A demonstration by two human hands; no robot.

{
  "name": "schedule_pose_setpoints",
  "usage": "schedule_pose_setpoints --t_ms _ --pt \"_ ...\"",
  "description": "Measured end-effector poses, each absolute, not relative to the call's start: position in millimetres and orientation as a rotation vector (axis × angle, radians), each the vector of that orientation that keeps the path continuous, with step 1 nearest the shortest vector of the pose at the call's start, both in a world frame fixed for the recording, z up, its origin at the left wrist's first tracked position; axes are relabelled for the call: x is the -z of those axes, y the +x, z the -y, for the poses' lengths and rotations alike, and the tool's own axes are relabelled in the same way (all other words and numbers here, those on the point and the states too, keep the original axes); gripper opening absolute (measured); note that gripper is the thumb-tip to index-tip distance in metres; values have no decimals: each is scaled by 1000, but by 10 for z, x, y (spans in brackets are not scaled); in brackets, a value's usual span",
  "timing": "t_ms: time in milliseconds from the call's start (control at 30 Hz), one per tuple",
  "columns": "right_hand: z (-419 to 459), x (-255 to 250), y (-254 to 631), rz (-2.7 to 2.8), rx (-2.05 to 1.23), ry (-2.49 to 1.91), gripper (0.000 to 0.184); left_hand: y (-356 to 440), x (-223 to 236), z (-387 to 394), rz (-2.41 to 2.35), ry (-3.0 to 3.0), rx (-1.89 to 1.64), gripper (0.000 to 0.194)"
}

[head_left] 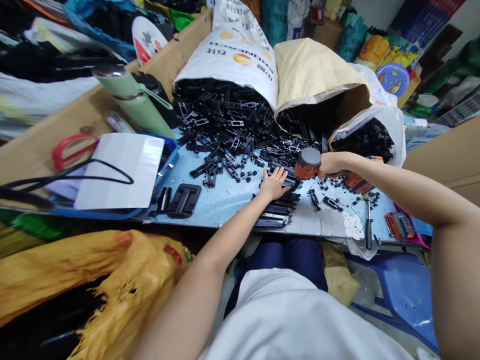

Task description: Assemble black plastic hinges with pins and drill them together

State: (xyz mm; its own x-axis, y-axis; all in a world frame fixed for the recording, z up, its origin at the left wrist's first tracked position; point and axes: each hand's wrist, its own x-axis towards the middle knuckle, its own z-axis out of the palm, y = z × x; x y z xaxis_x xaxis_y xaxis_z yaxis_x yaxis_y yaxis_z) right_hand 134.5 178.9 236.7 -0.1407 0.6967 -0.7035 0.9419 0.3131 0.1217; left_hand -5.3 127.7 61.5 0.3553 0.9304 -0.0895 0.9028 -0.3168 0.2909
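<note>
My left hand (273,183) lies flat with fingers spread on a row of black plastic parts (278,204) lined up on the pale blue table (225,200). My right hand (330,163) is closed round the handle of a rubber mallet (308,163) with an orange and grey head, held just above the parts beside my left fingers. A big heap of loose black plastic parts (228,125) spills from open sacks right behind both hands.
A white sack (240,50), a tan sack (315,75) and a clear bag (371,135) lie at the back. Green bottle (135,97), red scissors (71,147), white paper (120,170) on a blue tray to the left. Small tools (397,225) and white discs (353,226) to the right. Yellow sack (112,280) and blue stool (405,290) below.
</note>
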Motion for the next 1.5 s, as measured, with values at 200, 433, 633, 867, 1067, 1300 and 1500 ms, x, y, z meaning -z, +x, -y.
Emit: schedule_pose_setpoints --t_ms 200,433,633,867,1067,1300,1500 --pt "-1560 -2489 1251 -1968 313 1402 17 0 -745 -986 -1523 2314 -106 63" --pt "-1359 -2485 1315 -1888 479 1422 15 13 -588 -393 -1570 2240 -200 76" --pt "-1270 -2430 1209 -1897 412 1365 9 -5 -564 -378 -1542 2284 -228 76" --pt "-1007 -2548 1212 -1946 286 1346 17 -106 -526 -120 -1496 2385 -156 85" --pt "-988 -2396 1218 -1977 382 1288 17 -92 -537 -11 -1579 2403 -112 74" --pt "-834 -2436 1118 -2023 278 1303 19 -95 -567 -24 -1576 2417 -153 71" --pt "-655 -2550 1086 -1997 364 1258 17 -100 -592 14 -1571 2412 -173 68"
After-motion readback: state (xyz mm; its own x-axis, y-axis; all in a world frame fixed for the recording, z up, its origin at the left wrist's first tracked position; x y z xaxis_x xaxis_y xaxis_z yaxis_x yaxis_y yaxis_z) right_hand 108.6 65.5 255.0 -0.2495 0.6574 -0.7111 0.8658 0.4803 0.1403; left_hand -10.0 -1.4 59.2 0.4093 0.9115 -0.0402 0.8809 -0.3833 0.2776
